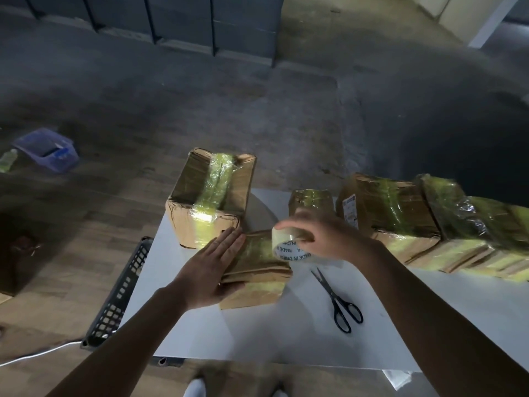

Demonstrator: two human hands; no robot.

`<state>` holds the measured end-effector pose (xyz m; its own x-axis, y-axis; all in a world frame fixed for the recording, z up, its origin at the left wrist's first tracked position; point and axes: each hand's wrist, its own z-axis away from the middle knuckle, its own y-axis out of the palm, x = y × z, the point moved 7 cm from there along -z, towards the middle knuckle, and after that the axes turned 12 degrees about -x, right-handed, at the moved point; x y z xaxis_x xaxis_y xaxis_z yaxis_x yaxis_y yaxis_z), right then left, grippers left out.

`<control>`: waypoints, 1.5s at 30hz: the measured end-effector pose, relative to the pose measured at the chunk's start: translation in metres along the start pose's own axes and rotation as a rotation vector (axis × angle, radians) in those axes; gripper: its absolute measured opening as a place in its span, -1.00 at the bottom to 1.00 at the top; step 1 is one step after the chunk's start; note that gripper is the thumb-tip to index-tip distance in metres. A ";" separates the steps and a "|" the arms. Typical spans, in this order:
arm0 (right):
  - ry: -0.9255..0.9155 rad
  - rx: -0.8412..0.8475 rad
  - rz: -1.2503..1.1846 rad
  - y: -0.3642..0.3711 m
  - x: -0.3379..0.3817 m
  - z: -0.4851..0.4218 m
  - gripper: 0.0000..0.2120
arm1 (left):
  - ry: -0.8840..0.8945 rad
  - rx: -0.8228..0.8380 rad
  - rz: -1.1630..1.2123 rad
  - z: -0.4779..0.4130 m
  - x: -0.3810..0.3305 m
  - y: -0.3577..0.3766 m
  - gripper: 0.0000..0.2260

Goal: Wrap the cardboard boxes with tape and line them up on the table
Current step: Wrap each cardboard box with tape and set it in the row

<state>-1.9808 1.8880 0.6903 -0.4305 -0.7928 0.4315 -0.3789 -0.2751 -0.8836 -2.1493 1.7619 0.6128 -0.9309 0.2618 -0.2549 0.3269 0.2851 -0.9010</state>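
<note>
A small flat cardboard box (259, 270) lies on the white table (300, 339) in front of me, partly covered in clear tape. My left hand (213, 267) presses flat on its left side with straight fingers. My right hand (320, 233) grips a roll of clear tape (289, 245) above the box's right end. A large taped box (209, 199) stands just behind at the table's left corner. A small taped box (310, 200) sits behind my right hand.
A row of taped boxes (429, 222) runs along the table's right side. Black scissors (339, 302) lie on the table to the right of the flat box. A black plastic crate (120, 293) stands on the floor at the table's left, and a purple basket (47, 149) lies farther left.
</note>
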 end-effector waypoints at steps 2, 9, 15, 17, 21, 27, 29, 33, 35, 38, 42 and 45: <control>0.038 -0.017 -0.088 0.006 -0.001 0.003 -0.51 | 0.015 0.033 -0.063 -0.003 0.001 -0.003 -0.15; 0.034 -0.146 -0.173 0.018 -0.001 0.010 -0.49 | -0.052 0.192 -0.177 -0.034 -0.018 0.025 0.05; 0.169 -0.116 -0.180 0.004 -0.036 0.024 -0.46 | -0.022 0.103 -0.164 -0.037 -0.016 0.021 -0.06; 0.103 -0.094 -0.082 0.001 -0.043 0.029 -0.55 | -0.003 0.086 -0.163 -0.036 -0.017 0.022 -0.07; 0.047 -0.032 0.034 0.011 -0.054 0.041 -0.59 | -0.009 0.135 -0.176 -0.036 -0.015 0.027 -0.05; 0.092 0.015 0.033 0.048 -0.063 0.040 -0.58 | 0.007 0.230 -0.230 -0.043 -0.019 0.025 -0.07; 0.105 0.034 0.048 0.059 -0.065 0.039 -0.57 | -0.013 0.256 -0.232 -0.052 -0.030 0.025 -0.07; 0.077 0.057 0.070 0.075 -0.062 0.037 -0.54 | -0.008 0.264 -0.279 -0.072 -0.056 0.032 -0.13; 0.070 0.044 0.075 0.078 -0.059 0.033 -0.53 | 0.024 0.275 -0.264 -0.077 -0.066 0.040 -0.11; 0.084 -0.004 0.032 0.073 -0.056 0.032 -0.53 | -0.023 0.277 -0.223 -0.079 -0.062 0.040 -0.04; 0.187 -0.109 -0.151 0.051 -0.050 0.035 -0.47 | -0.048 0.176 -0.129 -0.076 -0.038 0.017 -0.17; 0.172 -0.194 -0.265 0.033 -0.036 0.028 -0.49 | -0.060 0.005 0.036 -0.066 -0.028 -0.002 -0.26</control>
<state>-1.9550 1.8927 0.6403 -0.4220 -0.6000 0.6796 -0.6368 -0.3373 -0.6933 -2.1129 1.8145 0.6445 -0.9267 0.2160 -0.3075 0.3596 0.2722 -0.8925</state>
